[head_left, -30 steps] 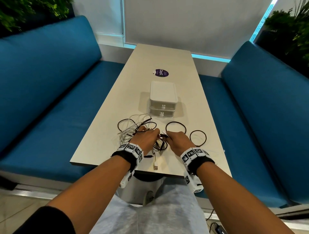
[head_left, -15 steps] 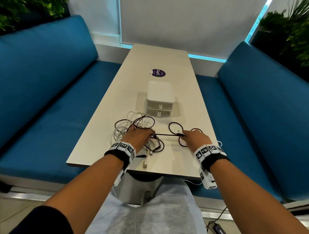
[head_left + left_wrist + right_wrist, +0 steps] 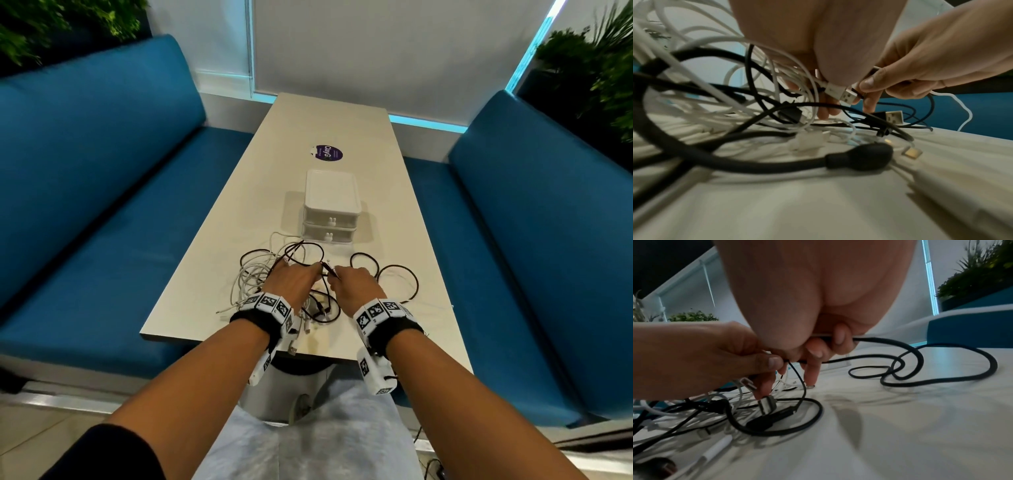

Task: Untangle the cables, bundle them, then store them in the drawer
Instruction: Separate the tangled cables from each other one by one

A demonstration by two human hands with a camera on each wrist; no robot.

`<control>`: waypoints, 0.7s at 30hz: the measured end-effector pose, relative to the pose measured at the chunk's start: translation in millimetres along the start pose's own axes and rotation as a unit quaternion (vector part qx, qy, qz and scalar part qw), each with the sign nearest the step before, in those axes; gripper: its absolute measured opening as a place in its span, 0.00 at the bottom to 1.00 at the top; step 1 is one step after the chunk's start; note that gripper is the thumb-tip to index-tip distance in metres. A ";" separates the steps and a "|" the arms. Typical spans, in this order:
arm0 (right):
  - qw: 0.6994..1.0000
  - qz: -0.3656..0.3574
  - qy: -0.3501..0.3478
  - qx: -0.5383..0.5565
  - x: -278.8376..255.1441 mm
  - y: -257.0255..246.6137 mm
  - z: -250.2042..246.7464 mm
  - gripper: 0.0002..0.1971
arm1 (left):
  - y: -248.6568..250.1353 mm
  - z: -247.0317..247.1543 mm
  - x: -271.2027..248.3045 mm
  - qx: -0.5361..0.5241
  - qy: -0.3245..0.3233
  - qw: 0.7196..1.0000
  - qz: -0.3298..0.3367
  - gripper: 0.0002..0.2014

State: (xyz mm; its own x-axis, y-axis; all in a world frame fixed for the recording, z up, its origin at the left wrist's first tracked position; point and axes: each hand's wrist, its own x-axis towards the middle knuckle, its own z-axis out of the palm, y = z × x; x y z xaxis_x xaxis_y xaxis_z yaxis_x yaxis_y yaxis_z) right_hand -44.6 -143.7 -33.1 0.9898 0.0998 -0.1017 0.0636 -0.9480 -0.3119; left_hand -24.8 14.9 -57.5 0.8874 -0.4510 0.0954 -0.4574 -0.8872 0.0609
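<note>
A tangle of white and black cables (image 3: pixel 255 274) lies on the near end of the table (image 3: pixel 342 120). My left hand (image 3: pixel 294 281) rests on it and pinches a thin black cable between thumb and forefinger. Just beside it, my right hand (image 3: pixel 352 284) grips the same black cable (image 3: pixel 879 338) with curled fingers. This cable trails off in loops to the right. In the left wrist view a white USB plug (image 3: pixel 844 95) hangs under my left hand (image 3: pixel 828 104). The white two-drawer unit (image 3: pixel 331 192) stands behind the cables with both drawers closed.
A purple round sticker (image 3: pixel 328 153) sits on the table beyond the drawer unit. Blue benches (image 3: pixel 85 205) (image 3: pixel 548 222) flank the table on both sides. Loose plugs, one thick and black (image 3: pixel 859 157), lie near the table's front edge.
Half a second ago my right hand was out to the right with the black cable stretched taut. It has come back to meet the left hand. More black cable now lies looped at the right.
</note>
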 end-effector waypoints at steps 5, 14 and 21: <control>0.998 0.004 0.027 -0.061 -2.1 7.6 0.6 0.17 | -2.7 1.7 -3.5 -0.003 0.024 1.000 -0.013 0.10; 0.987 0.103 0.036 -0.115 -11.5 64.4 -23.1 0.16 | -16.3 1.9 -8.0 0.057 -0.010 0.998 -0.005 0.09; 0.985 0.135 0.058 -0.092 -16.3 69.2 -21.1 0.16 | -12.4 0.9 -8.8 0.047 -0.003 0.999 -0.004 0.08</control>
State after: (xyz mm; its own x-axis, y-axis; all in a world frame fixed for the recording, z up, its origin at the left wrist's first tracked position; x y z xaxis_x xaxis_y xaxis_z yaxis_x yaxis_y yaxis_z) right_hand -53.7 -217.3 -33.1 0.9811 -0.1885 -0.0446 -0.1923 -0.9751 -0.1107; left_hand -26.9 29.8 -60.0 0.8917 -0.4438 0.0887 -0.4429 -0.8960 -0.0310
